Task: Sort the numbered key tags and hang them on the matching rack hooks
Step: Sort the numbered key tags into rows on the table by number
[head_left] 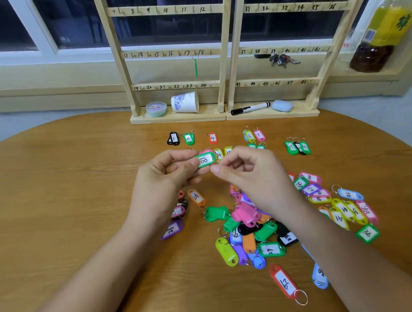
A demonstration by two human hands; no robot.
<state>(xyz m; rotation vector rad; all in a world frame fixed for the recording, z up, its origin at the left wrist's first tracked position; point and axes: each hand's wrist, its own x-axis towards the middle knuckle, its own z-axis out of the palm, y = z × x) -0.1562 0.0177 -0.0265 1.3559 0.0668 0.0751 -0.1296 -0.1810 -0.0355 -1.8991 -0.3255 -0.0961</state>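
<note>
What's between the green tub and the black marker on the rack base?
In the head view, a paper cup lies on its side between the green tub and the black marker, then the rack's two middle uprights.

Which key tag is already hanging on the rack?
The green tag hanging beside the 18 mark; others lie on the table, bar the held tag between left hand and right hand.

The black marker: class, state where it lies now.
In the head view, the black marker lies on the right rack's base ledge, left of the pale blue case.
</note>
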